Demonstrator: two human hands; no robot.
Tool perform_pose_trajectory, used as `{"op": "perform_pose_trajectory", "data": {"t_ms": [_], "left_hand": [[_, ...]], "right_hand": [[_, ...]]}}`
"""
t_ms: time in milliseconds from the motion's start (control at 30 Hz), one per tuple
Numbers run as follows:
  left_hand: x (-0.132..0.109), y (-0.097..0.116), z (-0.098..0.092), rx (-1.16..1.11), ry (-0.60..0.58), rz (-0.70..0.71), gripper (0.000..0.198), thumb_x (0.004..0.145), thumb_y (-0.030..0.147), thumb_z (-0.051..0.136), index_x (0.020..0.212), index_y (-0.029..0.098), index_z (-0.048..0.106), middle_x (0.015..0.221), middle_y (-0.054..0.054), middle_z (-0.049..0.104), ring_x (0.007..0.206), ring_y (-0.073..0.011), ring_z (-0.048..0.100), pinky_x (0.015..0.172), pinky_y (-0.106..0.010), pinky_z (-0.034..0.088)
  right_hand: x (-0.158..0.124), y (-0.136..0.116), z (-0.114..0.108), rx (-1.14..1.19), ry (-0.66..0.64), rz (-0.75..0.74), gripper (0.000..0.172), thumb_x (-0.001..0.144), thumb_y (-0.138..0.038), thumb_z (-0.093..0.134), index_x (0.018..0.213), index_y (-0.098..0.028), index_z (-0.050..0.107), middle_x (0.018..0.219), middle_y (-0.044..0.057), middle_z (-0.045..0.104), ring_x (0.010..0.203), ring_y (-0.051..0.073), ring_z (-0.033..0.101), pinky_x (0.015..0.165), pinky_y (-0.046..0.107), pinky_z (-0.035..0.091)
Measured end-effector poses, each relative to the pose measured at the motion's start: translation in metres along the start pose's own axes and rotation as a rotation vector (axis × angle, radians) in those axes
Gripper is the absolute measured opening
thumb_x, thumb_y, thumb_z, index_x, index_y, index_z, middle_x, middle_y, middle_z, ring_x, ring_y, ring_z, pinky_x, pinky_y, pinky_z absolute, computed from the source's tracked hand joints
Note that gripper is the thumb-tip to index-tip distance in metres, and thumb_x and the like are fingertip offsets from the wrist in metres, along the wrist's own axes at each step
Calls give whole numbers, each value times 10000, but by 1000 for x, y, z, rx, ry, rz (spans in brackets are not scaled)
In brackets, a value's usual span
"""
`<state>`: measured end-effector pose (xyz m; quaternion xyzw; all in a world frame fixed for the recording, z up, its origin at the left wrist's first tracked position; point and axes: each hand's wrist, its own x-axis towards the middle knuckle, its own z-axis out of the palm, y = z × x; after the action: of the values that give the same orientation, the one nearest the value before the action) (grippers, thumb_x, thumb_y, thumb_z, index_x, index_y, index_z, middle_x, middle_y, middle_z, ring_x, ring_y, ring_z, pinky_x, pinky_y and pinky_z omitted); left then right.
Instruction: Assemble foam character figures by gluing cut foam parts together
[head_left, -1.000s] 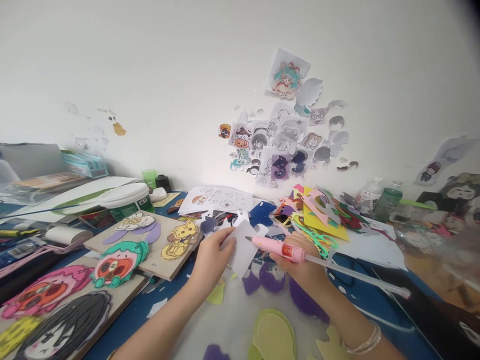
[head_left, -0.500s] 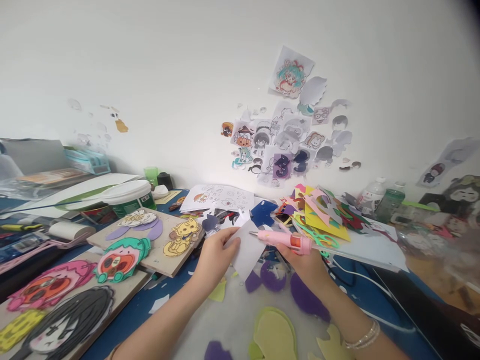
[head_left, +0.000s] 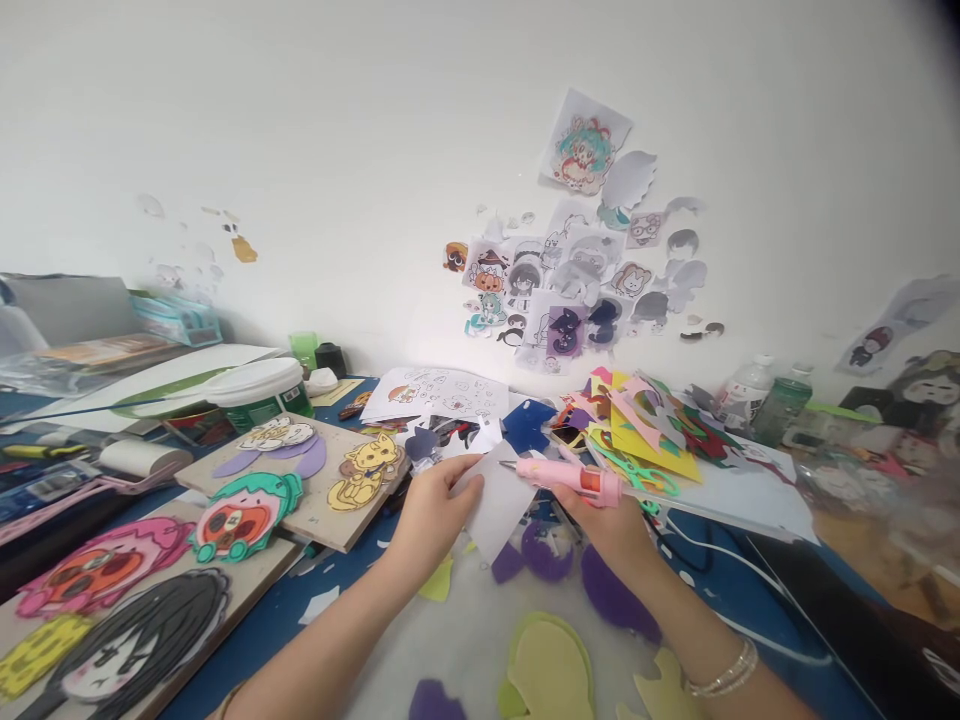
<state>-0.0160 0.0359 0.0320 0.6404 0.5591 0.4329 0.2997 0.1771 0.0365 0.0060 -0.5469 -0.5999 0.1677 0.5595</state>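
Note:
My left hand (head_left: 429, 515) pinches a piece of white paper (head_left: 499, 503) at its left edge and holds it up over the table. My right hand (head_left: 611, 525) grips a pink pen-shaped tool (head_left: 571, 476), which lies across the fingers with its metal tip pointing left, just above the paper's top edge. Purple foam cutouts (head_left: 544, 555) lie on the table right under both hands.
Boards (head_left: 315, 490) with colourful foam cartoon figures lie at the left, behind them a white-lidded green tub (head_left: 255, 392). A pile of coloured foam scraps (head_left: 645, 425), green scissors (head_left: 641, 478) and bottles (head_left: 757, 400) sit at the right. Yellow foam shapes (head_left: 547, 670) lie near me.
The pink tool has shifted slightly to the right and back, and the long clear stick seen along it a second ago is out of sight. The left hand and paper have barely moved.

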Motion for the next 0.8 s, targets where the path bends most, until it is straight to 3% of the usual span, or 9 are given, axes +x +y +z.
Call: {"op": "perform_pose_trajectory", "data": {"t_ms": [300,533,700,800], "left_hand": [[1,-1,-1,0,21,-17,328,732,308,487,973,202,682,939,-10,712,789,-207,644,642,-244,495],[2,-3,0,-3,31,-3,330,724,294,478,963,200,687,949,-9,709,809,-213,638,651,-247,495],[2,-3,-1,-11,32,-10,329,721,294,481,960,204,690,947,-8,711,818,-214,640,649,-244,494],[1,-3,-1,-12,29,-16,325,727,290,483,966,205,687,954,-4,709,829,-209,638,658,-238,491]], "right_hand": [[1,-3,-2,42,40,-12,250,630,-440,638,671,-194,621,626,31,648,630,206,605,596,304,505],[1,-7,-1,61,47,31,210,626,-397,620,661,-190,636,632,35,668,622,207,617,581,292,505],[4,4,-3,144,-65,104,299,676,-458,578,570,-180,600,550,40,632,504,171,573,485,270,461],[8,15,-5,179,-138,55,365,713,-483,540,517,-176,573,546,45,618,519,159,563,494,258,449]]}}
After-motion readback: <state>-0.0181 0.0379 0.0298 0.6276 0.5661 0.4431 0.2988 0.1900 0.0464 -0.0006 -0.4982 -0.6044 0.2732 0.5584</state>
